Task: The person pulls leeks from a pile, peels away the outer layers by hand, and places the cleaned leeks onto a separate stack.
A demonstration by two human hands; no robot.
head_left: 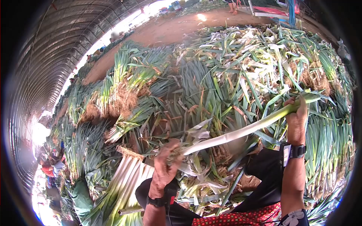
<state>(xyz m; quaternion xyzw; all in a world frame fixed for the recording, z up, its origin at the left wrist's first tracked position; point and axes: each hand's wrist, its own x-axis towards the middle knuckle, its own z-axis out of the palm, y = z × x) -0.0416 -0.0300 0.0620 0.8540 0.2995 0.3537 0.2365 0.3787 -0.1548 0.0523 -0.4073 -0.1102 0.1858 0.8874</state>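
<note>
One leek (233,136) slants above leaf scraps (201,185). The right hand (298,112) clasps its green end; the left hand (165,165) blurs at its root end, so I cannot tell whether those fingers grip. Uneven force between the hands could snap the shaft. Stacked leeks (127,174) lie beside the left knee (144,191).
</note>
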